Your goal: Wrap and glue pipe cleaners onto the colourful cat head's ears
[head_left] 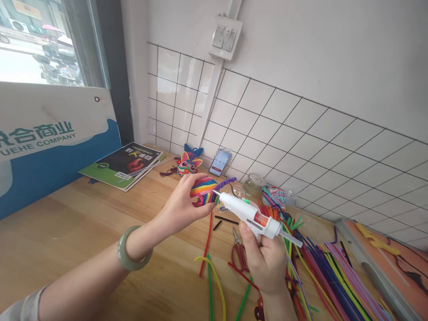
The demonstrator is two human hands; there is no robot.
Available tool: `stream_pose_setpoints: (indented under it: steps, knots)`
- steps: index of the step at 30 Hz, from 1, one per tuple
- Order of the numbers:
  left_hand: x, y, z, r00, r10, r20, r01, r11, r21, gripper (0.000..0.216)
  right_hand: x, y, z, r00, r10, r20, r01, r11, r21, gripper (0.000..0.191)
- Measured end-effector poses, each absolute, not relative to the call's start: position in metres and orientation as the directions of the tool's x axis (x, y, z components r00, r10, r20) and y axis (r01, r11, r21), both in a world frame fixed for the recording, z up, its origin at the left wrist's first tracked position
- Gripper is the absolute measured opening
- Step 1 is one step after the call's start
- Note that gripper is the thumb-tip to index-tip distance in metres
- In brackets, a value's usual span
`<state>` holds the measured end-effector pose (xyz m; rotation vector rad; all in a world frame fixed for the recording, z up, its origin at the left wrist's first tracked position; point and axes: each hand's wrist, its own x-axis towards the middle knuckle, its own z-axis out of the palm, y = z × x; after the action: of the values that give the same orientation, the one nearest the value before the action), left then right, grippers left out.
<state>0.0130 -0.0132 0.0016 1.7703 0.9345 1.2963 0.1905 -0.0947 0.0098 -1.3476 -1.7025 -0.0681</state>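
- Nearest us, a yellow stem [222, 294] and a green stem [210, 285] lie on the table, on our side of the striped piece [203, 186].
- Scissors [237, 244] rest a little farther in, nearer than the piece and to its right.
- A bundle of coloured stems [337, 276] spreads well to the right of the piece.
- Our right hand [267, 258] grips a glue gun [242, 209] to the right of the piece; the nozzle points at its right edge, and we cannot tell if they touch.
- Our left hand [182, 200] holds the piece, fingers over its top and thumb below; it sits on the fingertip side, right of our palm.
- A purple stem [226, 183] sticks out past the piece's right end.
- A magazine [129, 160] lies left of the piece.
- Beyond the piece, we see a toy [187, 165] to the left, a phone [219, 164] and a jar [254, 183] to the right.
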Motion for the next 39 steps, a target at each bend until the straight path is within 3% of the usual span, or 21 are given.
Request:
stream_pose_setpoints:
  steps: [18,22,25,29,34,39]
  knots:
    - [0.014,-0.013,0.002,0.216,0.876,0.432,0.106,-0.461,0.881,0.053,0.19,-0.097,0.011,0.089,0.772,0.629,0.758,0.357,-0.545,0.02]
    - [0.013,-0.013,0.002,0.222,0.885,0.409,0.096,-0.437,0.894,0.056,0.192,-0.098,0.01,0.129,0.812,0.569,0.724,0.315,-0.614,0.022]
    - [0.013,-0.013,0.002,0.223,0.893,0.391,0.084,-0.417,0.905,0.057,0.194,-0.098,0.009,0.177,0.856,0.485,0.584,0.305,-0.752,0.024]
    - [0.012,-0.011,0.001,0.224,0.9,0.375,0.05,-0.395,0.917,0.056,0.2,-0.095,0.009,0.182,0.903,0.39,0.225,0.348,-0.91,0.024]
    - [0.008,-0.008,0.007,0.205,0.911,0.357,0.011,-0.366,0.93,0.055,0.214,-0.085,0.014,0.201,0.931,0.305,-0.173,0.34,-0.924,0.021]
    - [-0.001,-0.006,0.019,0.039,0.907,0.42,0.003,-0.42,0.907,0.053,0.223,-0.066,0.003,0.235,0.968,0.087,-0.303,0.158,-0.94,0.025]
